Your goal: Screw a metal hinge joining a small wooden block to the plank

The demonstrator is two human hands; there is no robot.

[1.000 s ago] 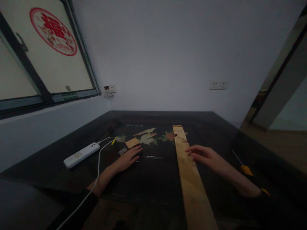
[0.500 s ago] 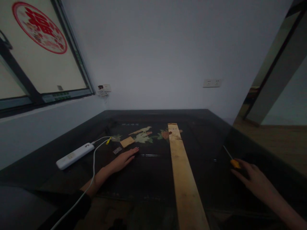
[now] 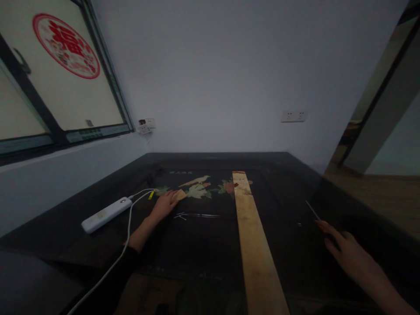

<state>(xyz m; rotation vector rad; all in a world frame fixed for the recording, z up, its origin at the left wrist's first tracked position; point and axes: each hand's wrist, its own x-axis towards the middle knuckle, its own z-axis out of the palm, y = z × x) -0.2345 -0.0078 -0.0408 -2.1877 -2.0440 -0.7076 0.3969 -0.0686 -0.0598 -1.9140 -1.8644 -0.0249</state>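
My left hand (image 3: 165, 204) lies on the dark table (image 3: 288, 183) with its fingers over a small tan wooden block (image 3: 180, 194); whether it grips the block is unclear. My right hand (image 3: 348, 256) is at the right, fingers curled over the yellow handle of a screwdriver (image 3: 316, 218), whose thin metal shaft points away from me. A long pale wooden plank (image 3: 254, 245) runs from the near edge toward the table's middle, between my two hands.
A white power strip (image 3: 105, 214) with a white cable (image 3: 126, 245) lies left of my left hand. A thin metal rod (image 3: 197, 215) lies on the table's inlaid leaf picture (image 3: 200, 190). Window at left, wall sockets (image 3: 293, 116) behind, doorway at right.
My right hand left the plank, swung right to the screwdriver and closed on its handle. My left hand slid forward and left onto the tan block.
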